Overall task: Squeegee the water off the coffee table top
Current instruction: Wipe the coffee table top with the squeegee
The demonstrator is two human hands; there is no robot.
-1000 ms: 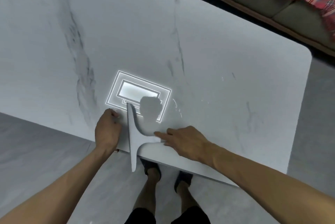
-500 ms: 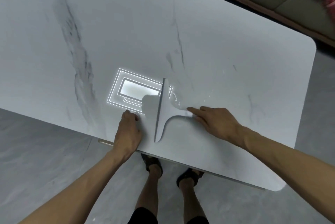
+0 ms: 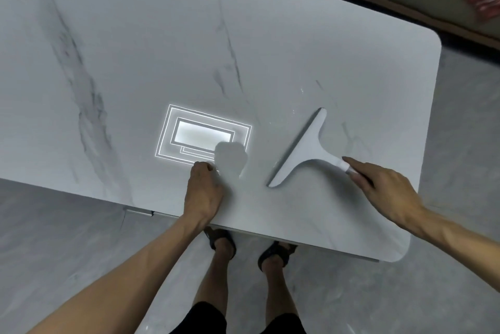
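1. Marble table point(image 3: 162, 36): squeegee point(image 3: 300, 149) lies blade-down toward its right end, prob. mid-stroke.
2. Right hand point(image 3: 384, 187) grip is clasping the handle, fingers extended along it.
3. Left hand point(image 3: 204, 190) curled, nothing in its grip, braced at near edge for balance.

Single head view, steeply downward, close above coffee table point(image 3: 270, 36)

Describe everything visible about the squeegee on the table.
The squeegee is a white, T-shaped tool of what looks like smooth plastic. Its long straight blade runs diagonally, edge down on the marble-look coffee table top, towards the table's right end. A short handle flares out of the blade's middle, ending in a greyish band. The right hand grips that handle; nothing else touches it.
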